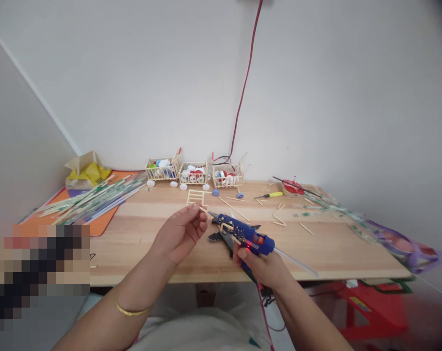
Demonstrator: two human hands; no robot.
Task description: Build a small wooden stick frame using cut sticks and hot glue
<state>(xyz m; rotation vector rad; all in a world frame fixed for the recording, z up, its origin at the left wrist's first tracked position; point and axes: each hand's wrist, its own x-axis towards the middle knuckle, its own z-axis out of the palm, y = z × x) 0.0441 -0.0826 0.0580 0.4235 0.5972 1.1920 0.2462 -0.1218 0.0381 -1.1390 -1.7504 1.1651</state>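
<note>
My right hand (262, 265) grips a blue hot glue gun (245, 233) over the front of the wooden table (140, 229). A clear glue stick pokes out of its back, and its nozzle points left. My left hand (182, 231) pinches a short wooden stick (202, 208) right at that nozzle tip. A small ladder-like frame of sticks (195, 197) lies flat just beyond my left hand.
Three small stick-built carts (193, 174) filled with bottle caps stand at the back by the wall. Long chopstick wrappers (96, 197) lie on orange paper at the left. Loose sticks, a yellow screwdriver (270, 195) and a red lid (293, 187) lie at the right. A red cable (243, 92) runs up the wall.
</note>
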